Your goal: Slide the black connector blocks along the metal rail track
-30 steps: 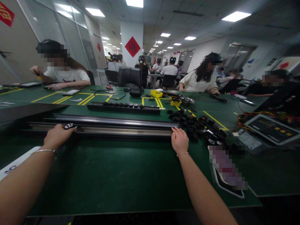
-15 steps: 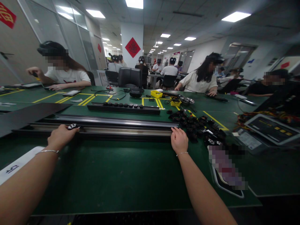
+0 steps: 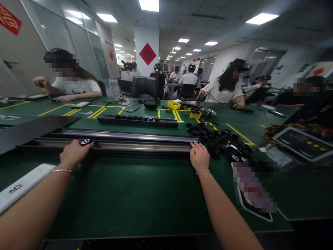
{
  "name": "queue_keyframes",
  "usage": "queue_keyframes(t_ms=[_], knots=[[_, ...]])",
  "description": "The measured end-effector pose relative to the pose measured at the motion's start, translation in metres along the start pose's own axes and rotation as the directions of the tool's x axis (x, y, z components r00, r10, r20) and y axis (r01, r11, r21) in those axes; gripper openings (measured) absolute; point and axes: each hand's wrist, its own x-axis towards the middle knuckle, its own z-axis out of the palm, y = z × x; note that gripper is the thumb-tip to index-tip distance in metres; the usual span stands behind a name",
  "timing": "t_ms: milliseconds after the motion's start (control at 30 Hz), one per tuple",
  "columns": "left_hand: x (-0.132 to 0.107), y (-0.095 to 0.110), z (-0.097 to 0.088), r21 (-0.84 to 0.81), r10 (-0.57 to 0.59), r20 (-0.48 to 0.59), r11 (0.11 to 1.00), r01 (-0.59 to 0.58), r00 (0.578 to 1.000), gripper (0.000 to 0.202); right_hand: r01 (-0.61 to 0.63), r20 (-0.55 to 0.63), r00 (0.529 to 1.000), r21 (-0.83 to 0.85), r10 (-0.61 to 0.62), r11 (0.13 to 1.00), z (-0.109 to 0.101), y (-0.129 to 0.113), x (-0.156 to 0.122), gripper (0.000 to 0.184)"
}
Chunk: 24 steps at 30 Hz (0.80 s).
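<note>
A long black rail (image 3: 140, 148) with a shiny metallic channel lies across the table before me. My left hand (image 3: 74, 152) pinches a small black-and-white part (image 3: 87, 142) at the rail's channel, left of its middle. Whether the part sits inside the channel or just above it, I cannot tell. At the rail's right end, my right hand (image 3: 199, 156) grips the edge with bent fingers; the thumb is partly hidden. Just behind lies a second black rail (image 3: 130, 133), parallel to the first.
A shorter black rail (image 3: 137, 123) bearing several small round parts lies farther back. Right of my right hand is a heap of black parts (image 3: 221, 139), then a phone (image 3: 256, 205) and a boxy metal unit (image 3: 301, 146). A white slab (image 3: 26, 184) lies left. Co-workers sit opposite.
My left hand has slid a little to the right along the rail with the small part. My right hand stays at the rail's end. A co-worker opposite has raised a cable.
</note>
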Motion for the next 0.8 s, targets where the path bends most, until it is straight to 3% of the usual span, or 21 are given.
queue_keyframes(t_ms=[800], knots=[[-0.016, 0.017, 0.009, -0.009, 0.056, -0.074, 0.998, -0.057, 0.996, 0.067, -0.118, 0.01, 0.993, 0.045, 0.117, 0.992, -0.006, -0.009, 0.002, 0.041]])
